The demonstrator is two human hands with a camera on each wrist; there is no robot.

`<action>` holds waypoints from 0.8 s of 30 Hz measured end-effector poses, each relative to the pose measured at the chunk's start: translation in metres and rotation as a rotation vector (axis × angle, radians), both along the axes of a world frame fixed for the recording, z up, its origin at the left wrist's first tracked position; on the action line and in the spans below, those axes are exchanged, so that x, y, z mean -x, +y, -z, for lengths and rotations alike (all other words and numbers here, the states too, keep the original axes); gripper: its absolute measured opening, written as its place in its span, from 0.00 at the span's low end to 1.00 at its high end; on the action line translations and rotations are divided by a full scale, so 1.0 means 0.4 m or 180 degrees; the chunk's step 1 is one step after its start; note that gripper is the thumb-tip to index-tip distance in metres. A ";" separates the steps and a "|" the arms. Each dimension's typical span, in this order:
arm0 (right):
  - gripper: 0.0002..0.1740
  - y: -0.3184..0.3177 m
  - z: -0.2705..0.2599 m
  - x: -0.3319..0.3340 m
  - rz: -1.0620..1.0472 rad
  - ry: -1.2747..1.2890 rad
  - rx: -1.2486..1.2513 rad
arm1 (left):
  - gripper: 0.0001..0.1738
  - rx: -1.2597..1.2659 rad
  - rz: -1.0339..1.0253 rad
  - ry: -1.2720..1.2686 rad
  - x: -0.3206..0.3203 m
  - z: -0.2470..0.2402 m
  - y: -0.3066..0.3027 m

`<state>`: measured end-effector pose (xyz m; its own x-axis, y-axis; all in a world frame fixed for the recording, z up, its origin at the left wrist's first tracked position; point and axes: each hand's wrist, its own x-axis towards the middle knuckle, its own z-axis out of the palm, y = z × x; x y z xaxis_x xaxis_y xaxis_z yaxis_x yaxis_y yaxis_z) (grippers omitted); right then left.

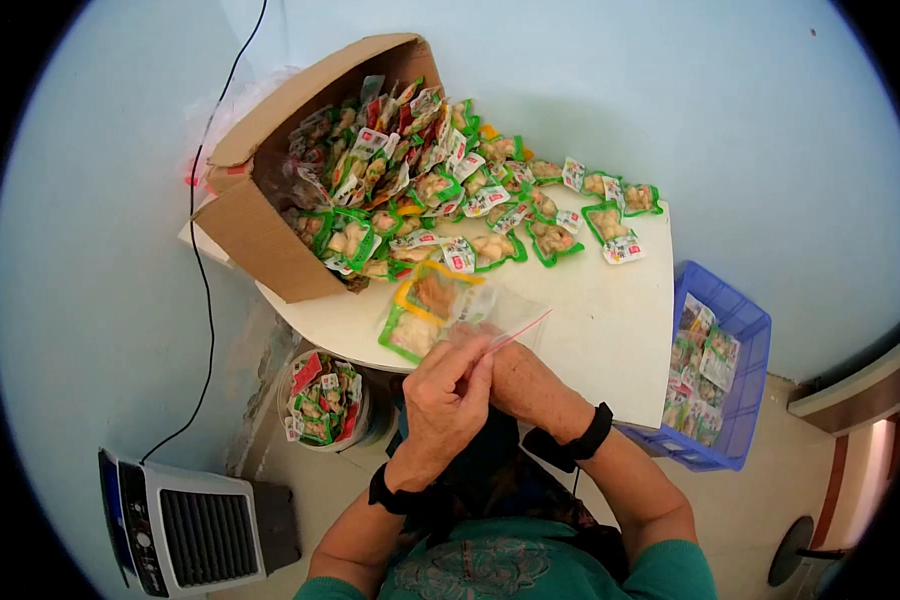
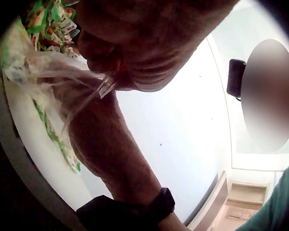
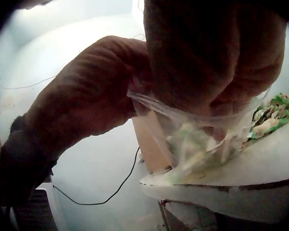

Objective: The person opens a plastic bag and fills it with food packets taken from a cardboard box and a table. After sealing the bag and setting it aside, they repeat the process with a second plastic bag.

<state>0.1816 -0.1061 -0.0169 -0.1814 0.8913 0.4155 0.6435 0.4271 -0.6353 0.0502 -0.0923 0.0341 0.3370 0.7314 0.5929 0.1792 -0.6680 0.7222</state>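
Note:
A clear zip bag [image 1: 510, 308] with a red strip along its mouth is held over the front of the table. Inside it lie a yellow-edged snack packet [image 1: 438, 292] and a green-edged snack packet [image 1: 408, 333]. My left hand [image 1: 442, 392] pinches the bag's rim between thumb and fingers. My right hand [image 1: 532, 382] reaches in through the mouth, its fingers [image 3: 216, 132] by the packets and partly hidden by plastic. I cannot tell whether those fingers grip a packet.
A tipped cardboard box [image 1: 270, 235] spills many green-edged packets [image 1: 550, 240] across the white table [image 1: 610, 330]. A blue crate [image 1: 745, 400] of filled bags stands right of the table. Below its left edge is a bucket [image 1: 365, 425] of packets; an air cooler [image 1: 205, 535] stands lower left.

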 end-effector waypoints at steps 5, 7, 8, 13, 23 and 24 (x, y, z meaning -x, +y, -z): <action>0.09 0.015 0.020 -0.003 0.0042 0.0053 0.0091 | 0.09 0.0021 0.0008 -0.0010 -0.001 0.014 -0.003; 0.10 0.013 0.028 -0.003 0.0034 0.0319 -0.0060 | 0.09 0.0015 0.0026 -0.0014 -0.001 0.021 0.000; 0.10 0.013 0.025 -0.004 0.0057 0.0203 -0.0114 | 0.09 0.0016 0.0024 -0.0005 -0.001 0.023 0.001; 0.10 0.001 -0.001 -0.007 0.0112 -0.0017 0.0125 | 0.10 0.0061 0.0033 -0.0003 0.000 0.034 0.001; 0.16 -0.099 -0.079 -0.066 0.0233 -0.0058 0.0253 | 0.07 0.0237 0.0004 -0.0118 -0.003 0.098 0.028; 0.16 -0.111 -0.088 -0.075 0.0227 -0.0036 0.0202 | 0.07 0.0239 -0.0020 -0.0092 -0.005 0.111 0.035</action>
